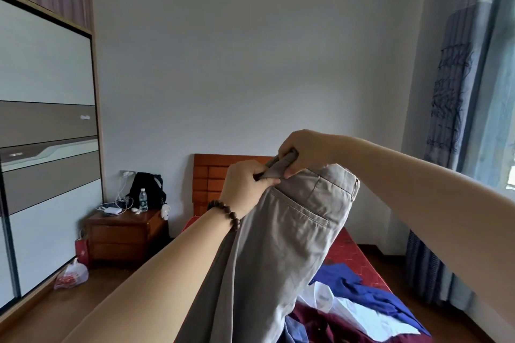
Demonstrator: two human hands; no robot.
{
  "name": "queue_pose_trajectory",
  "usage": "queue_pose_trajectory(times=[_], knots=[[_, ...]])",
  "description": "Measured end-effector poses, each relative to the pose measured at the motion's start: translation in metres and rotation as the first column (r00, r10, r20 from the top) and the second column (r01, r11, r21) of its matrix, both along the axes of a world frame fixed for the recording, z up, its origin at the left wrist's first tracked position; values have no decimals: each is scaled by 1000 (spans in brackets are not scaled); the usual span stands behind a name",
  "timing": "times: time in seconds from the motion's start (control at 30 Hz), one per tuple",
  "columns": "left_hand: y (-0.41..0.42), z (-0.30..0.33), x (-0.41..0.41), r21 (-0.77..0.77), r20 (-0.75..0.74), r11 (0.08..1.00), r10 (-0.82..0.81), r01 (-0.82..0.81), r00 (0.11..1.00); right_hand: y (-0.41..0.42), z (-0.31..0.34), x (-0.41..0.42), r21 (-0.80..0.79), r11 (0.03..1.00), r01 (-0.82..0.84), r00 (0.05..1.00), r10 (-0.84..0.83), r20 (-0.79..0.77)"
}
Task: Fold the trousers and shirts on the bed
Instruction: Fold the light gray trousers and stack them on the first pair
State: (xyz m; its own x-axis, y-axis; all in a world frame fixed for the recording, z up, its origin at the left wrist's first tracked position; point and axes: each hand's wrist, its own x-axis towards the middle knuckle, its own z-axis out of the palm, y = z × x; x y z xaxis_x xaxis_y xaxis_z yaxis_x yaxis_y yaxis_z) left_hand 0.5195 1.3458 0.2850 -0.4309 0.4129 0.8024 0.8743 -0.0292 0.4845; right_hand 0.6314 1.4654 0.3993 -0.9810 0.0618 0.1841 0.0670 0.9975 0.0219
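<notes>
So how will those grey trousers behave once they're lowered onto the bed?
Probably floppy: the grey trousers hang limp below the left hand and right hand gripping the waistband. They will likely crumple rather than lie flat, and may drape unevenly over the shirts heaped beneath.

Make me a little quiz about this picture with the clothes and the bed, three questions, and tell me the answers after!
1. True or false: the beige trousers lie flat on the bed.
2. Which hand wears the bead bracelet? A) the left hand B) the right hand
3. Fill in: the water bottle stands on the wooden ____.

Key
1. False: both hands grip the waistband and hold the trousers up in the air.
2. A: the beads sit on the left wrist.
3. Nightstand, beside the bed, in front of a black backpack.
</notes>
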Motion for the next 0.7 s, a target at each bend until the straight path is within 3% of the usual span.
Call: queue_pose_trajectory(times=[0.1, 0.23, 0.43, 0.6, 0.7], knots=[[-15, -20, -6, 47, 38, 999, 2, -4, 999, -7, -10, -9, 40, 998, -41, 997, 43, -64], [-40, -75, -17, -8, 245, 999, 33, -32, 969, -9, -15, -19, 125, 990, -57, 978, 81, -191], [-52, -150, -17, -68, 350, 998, 14, 11, 937, -11, -16, -29, 106, 994, -14, 978, 35, -206], [-39, -197, -18, -322, 521, 926, 1, 196, 854, -8, -25, -18, 42, 996, 73, 965, -60, -255], [-32, -215, -20, -468, 490, 850, 23, 241, 871, 3, -36, 3, 68, 989, 131, 952, -107, -286]])
